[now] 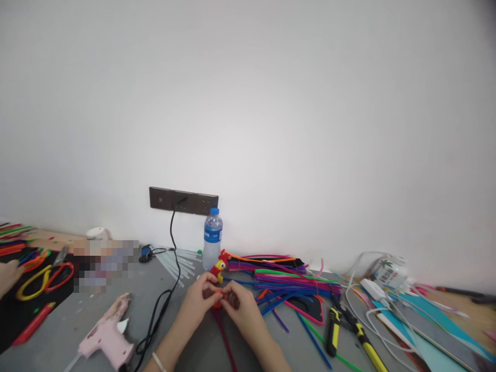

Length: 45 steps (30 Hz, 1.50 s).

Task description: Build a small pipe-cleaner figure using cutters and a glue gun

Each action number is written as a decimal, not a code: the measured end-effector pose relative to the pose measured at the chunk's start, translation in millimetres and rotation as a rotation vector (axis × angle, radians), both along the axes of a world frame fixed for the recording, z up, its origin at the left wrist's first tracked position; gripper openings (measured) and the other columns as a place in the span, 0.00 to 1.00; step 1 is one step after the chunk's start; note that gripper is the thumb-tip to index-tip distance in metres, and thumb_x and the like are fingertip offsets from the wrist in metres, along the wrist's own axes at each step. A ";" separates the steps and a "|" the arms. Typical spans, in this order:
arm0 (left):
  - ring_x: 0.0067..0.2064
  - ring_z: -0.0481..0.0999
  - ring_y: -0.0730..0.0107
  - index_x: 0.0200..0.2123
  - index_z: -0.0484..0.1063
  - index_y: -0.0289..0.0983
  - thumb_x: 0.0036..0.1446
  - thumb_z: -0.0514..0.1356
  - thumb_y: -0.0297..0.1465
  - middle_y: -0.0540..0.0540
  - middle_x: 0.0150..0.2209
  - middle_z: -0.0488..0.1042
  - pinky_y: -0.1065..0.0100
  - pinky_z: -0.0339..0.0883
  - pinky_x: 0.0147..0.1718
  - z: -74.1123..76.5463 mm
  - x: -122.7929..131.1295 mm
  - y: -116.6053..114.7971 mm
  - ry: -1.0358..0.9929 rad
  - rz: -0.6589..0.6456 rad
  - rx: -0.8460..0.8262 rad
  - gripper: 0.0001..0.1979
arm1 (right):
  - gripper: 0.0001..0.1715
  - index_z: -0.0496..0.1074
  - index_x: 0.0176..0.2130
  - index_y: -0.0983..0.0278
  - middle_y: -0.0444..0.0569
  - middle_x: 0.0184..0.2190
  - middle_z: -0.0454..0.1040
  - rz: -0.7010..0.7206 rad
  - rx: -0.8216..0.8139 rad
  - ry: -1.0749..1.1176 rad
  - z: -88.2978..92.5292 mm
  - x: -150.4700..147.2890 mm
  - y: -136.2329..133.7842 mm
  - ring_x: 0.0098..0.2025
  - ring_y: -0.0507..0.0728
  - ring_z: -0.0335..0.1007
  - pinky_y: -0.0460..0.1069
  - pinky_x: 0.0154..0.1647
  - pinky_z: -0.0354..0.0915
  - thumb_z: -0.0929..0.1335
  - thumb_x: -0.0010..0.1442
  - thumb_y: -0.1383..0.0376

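My left hand (201, 298) and my right hand (241, 305) meet low in the middle of the view. Thumbs and fingertips of both are pinched together on a small orange piece (217, 305), mostly covered by the fingers. Below it a dark red pipe cleaner (226, 338) runs down towards me; whether it joins the orange piece I cannot tell. Just beyond my fingertips is a red and yellow chicken figure (219, 266) with a round eye. Its lower part is hidden behind my left hand.
A pink glue gun (106, 333) and black cord (158, 310) lie left. Behind stand a water bottle (213, 237) and glue sticks (174, 263). Pipe cleaners (290, 281), yellow-black pliers (362, 333) and a phone (437, 330) lie right. Far left, another person's hand (10, 274) is near scissors (58, 276).
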<state>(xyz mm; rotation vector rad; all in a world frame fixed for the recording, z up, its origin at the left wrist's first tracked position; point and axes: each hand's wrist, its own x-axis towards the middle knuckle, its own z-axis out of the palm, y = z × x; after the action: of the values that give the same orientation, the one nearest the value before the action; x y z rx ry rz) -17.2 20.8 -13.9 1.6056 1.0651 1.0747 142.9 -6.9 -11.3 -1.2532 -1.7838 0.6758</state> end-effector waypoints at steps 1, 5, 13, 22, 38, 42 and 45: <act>0.31 0.78 0.64 0.34 0.65 0.39 0.48 0.63 0.30 0.49 0.26 0.80 0.67 0.66 0.36 0.8 0.0 -0.3 0.006 0.000 -0.003 0.10 | 0.10 0.69 0.35 0.61 0.41 0.26 0.69 0.011 0.007 -0.008 1.1 -0.3 -1.0 0.24 0.51 0.60 0.44 0.26 0.56 0.66 0.52 0.73; 0.31 0.78 0.62 0.33 0.67 0.39 0.47 0.63 0.33 0.49 0.26 0.79 0.66 0.67 0.34 6.9 1.5 -2.9 0.015 0.002 -0.023 0.10 | 0.15 0.70 0.37 0.60 0.43 0.31 0.71 0.054 0.093 -0.101 5.2 0.0 -3.8 0.29 0.53 0.64 0.45 0.32 0.59 0.63 0.53 0.76; 0.33 0.78 0.62 0.29 0.70 0.38 0.47 0.61 0.29 0.48 0.28 0.78 0.68 0.68 0.33 17.4 4.0 -7.9 0.030 -0.029 0.001 0.04 | 0.10 0.69 0.30 0.61 0.42 0.27 0.69 0.049 0.082 -0.111 5.5 -0.3 -1.7 0.28 0.53 0.63 0.45 0.30 0.56 0.64 0.52 0.76; 0.33 0.78 0.63 0.29 0.71 0.38 0.45 0.60 0.26 0.48 0.28 0.78 0.67 0.67 0.34 9.3 3.3 -3.0 0.060 -0.020 0.011 0.05 | 0.08 0.70 0.31 0.62 0.39 0.21 0.65 0.094 -0.048 -0.032 8.3 3.8 -0.8 0.24 0.52 0.60 0.44 0.26 0.53 0.64 0.54 0.73; 0.32 0.79 0.61 0.29 0.72 0.37 0.44 0.63 0.30 0.46 0.27 0.79 0.66 0.67 0.33 12.2 2.4 -3.7 -0.001 -0.004 -0.058 0.06 | 0.07 0.70 0.33 0.63 0.38 0.18 0.65 0.115 -0.090 0.064 4.3 3.3 0.7 0.22 0.51 0.59 0.44 0.25 0.53 0.64 0.57 0.71; 0.31 0.78 0.62 0.29 0.72 0.37 0.44 0.63 0.29 0.47 0.27 0.79 0.66 0.67 0.33 12.4 1.7 -3.4 0.006 -0.027 -0.052 0.06 | 0.07 0.70 0.33 0.63 0.38 0.18 0.65 0.141 -0.105 0.087 5.4 6.1 0.7 0.22 0.51 0.59 0.44 0.26 0.53 0.63 0.58 0.72; 0.31 0.78 0.62 0.30 0.72 0.37 0.44 0.63 0.28 0.47 0.27 0.79 0.66 0.67 0.34 10.4 1.8 -2.8 -0.005 -0.031 -0.047 0.06 | 0.08 0.70 0.31 0.63 0.38 0.18 0.65 0.139 -0.104 0.103 5.3 6.2 0.7 0.22 0.51 0.60 0.44 0.26 0.54 0.63 0.58 0.72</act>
<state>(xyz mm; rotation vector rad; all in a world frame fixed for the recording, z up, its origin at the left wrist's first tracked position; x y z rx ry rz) -15.4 18.0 -3.5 1.5762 1.0521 1.0252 149.1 -6.2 -5.9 -1.1485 -1.7810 0.9064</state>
